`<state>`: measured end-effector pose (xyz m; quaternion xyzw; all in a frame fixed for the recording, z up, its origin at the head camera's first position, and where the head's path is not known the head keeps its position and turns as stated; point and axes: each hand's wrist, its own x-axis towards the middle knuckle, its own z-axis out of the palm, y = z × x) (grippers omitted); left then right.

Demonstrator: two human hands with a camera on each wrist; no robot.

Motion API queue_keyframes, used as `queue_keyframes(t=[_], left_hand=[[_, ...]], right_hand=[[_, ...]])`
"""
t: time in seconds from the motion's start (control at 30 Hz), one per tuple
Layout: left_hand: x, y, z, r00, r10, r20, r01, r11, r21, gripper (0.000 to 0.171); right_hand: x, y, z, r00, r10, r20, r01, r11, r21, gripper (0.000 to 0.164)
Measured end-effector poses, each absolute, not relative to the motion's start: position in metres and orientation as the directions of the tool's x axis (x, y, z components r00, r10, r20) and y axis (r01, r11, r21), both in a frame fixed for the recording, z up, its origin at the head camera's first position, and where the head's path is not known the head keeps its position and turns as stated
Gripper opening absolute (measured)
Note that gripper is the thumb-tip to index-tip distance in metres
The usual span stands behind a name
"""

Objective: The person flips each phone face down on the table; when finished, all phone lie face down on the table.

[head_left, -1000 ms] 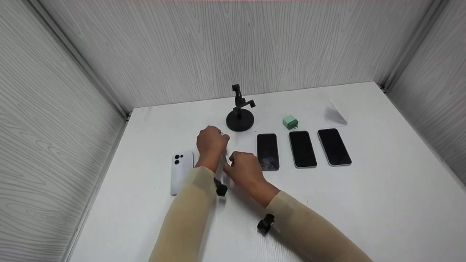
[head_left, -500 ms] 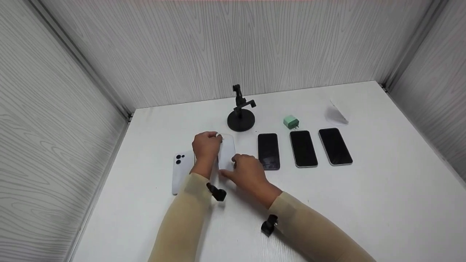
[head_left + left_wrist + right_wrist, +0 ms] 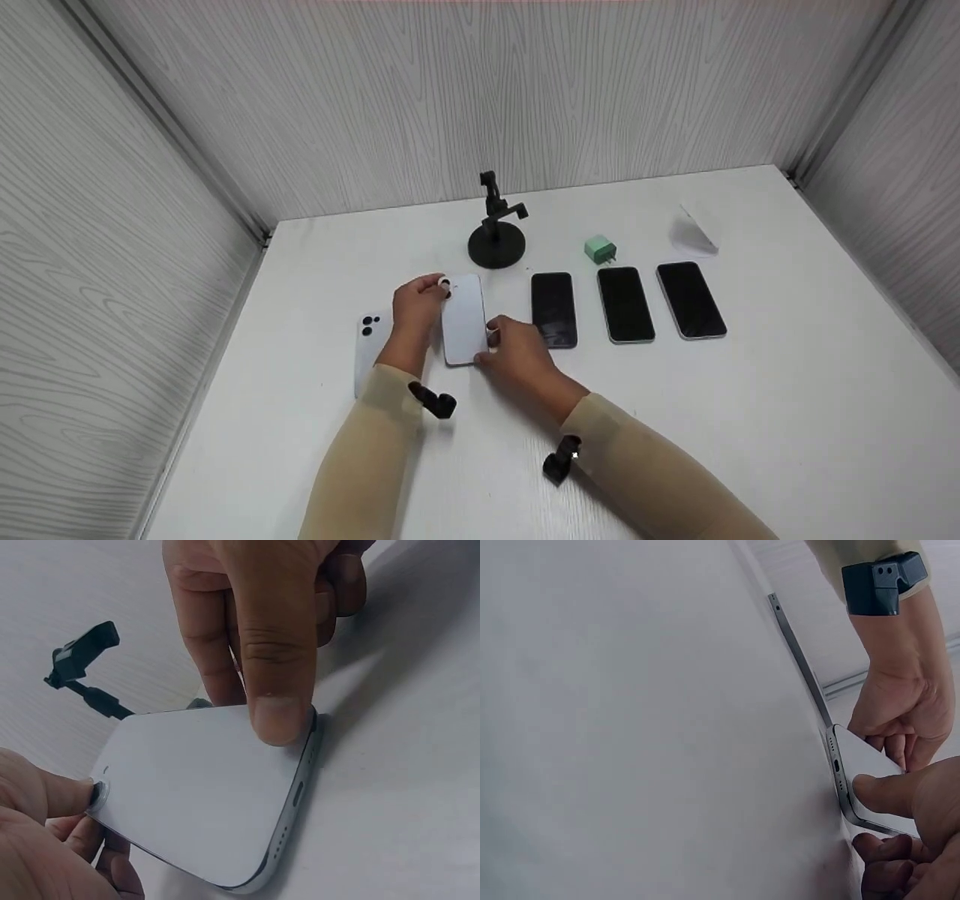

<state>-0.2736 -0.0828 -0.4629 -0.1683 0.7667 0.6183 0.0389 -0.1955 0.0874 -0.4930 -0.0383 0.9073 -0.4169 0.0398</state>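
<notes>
A white smartphone is held between both hands, its plain back facing up. My left hand pinches its upper left corner, with the thumb by the round camera lens. At the lower right corner, my right hand grips the phone. In the left wrist view, the right thumb presses on the back near the charging port end. The right wrist view shows that port end close over the table, with fingers curled below. Partly behind the left forearm lies another pale phone, cameras up.
A black phone stand with a round base is beyond the hands. To the right, three phones lie screen up: one near the right hand, another, and a third. Behind them are a green charger plug and a clear film-like piece.
The white smartphone has turned from nearly edge-on and hidden to showing its whole back. My left hand has shifted left and toward me; my right hand has moved slightly right.
</notes>
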Motion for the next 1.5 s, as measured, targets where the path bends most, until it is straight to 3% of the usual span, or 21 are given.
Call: queue_keyframes(t=[0.27, 0.63, 0.77, 0.97, 1.2, 1.5], left_hand=[[-0.273, -0.085, -0.466, -0.936, -0.188, -0.298, -0.324, 0.129, 0.937, 0.033], [-0.271, -0.085, -0.469, -0.956, -0.182, -0.230, -0.257, 0.144, 0.956, 0.032], [-0.269, -0.086, -0.470, -0.976, -0.146, -0.159, -0.200, 0.338, 0.920, 0.033], [-0.265, -0.092, -0.470, -0.998, -0.030, -0.052, -0.059, 0.662, 0.748, 0.038], [-0.263, -0.098, -0.468, -0.996, 0.042, -0.082, -0.021, 0.762, 0.647, 0.043], [-0.261, -0.097, -0.470, -0.994, 0.039, -0.106, -0.022, 0.852, 0.524, 0.040]], right_hand=[[-0.194, 0.086, -0.492, -0.986, -0.152, -0.072, -0.044, 0.648, -0.761, 0.035], [-0.192, 0.086, -0.493, -0.985, -0.151, -0.084, -0.036, 0.655, -0.755, 0.033], [-0.191, 0.087, -0.494, -0.986, -0.154, -0.066, -0.060, 0.691, -0.720, 0.029], [-0.186, 0.088, -0.493, -0.984, -0.177, -0.020, -0.121, 0.746, -0.655, 0.023], [-0.179, 0.086, -0.489, -0.980, -0.198, -0.030, -0.133, 0.753, -0.644, 0.024], [-0.176, 0.085, -0.490, -0.974, -0.221, -0.057, -0.134, 0.754, -0.643, 0.023]])
